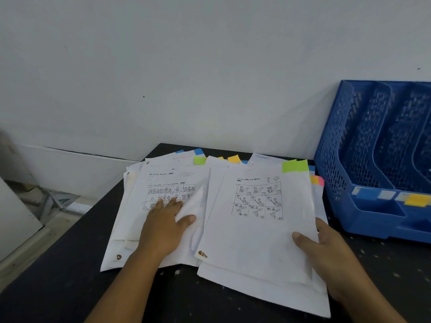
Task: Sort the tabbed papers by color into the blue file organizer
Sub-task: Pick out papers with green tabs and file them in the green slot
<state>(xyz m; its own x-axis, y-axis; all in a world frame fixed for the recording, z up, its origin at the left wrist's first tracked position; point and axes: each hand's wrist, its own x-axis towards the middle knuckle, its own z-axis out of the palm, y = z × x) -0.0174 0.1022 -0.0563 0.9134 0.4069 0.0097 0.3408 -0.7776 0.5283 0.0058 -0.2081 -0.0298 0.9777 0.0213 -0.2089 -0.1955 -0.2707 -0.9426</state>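
Observation:
Two loose piles of white stapled papers lie on the black table. The left pile shows green, blue and yellow tabs at its far edge. My left hand presses flat on it with straight fingers. The right pile has a green tab on top, with yellow and pink tabs below. My right hand grips its right edge, thumb on top. The blue file organizer stands at the right, its slots marked with a blue label and a yellow label.
A white wall runs close behind the table and the organizer. The table's left edge drops to a floor with a white board and a metal frame. White specks dot the table near the front right.

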